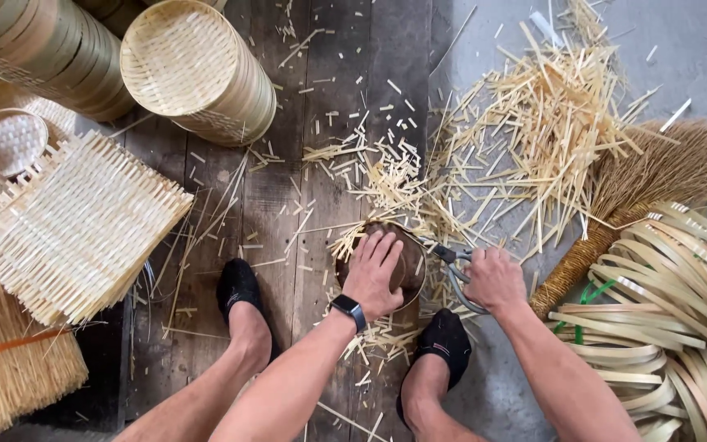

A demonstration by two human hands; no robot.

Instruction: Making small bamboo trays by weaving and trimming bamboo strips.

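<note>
- Fingers of the left hand (372,274) lie spread flat on the round basket (382,263), which sits on the wooden floor (280,205) between the feet.
- Pressing firmly there should, I'd judge, keep the rim steady for trimming.
- Right hand (494,280) is clenched around the shears (454,266), blades at the basket's right edge, wrist bent inward, forearm reaching forward.

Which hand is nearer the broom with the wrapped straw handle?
Right. The right hand, gripping metal shears, sits just left of the broom. The left hand presses on the round bamboo frame, farther left.
</note>
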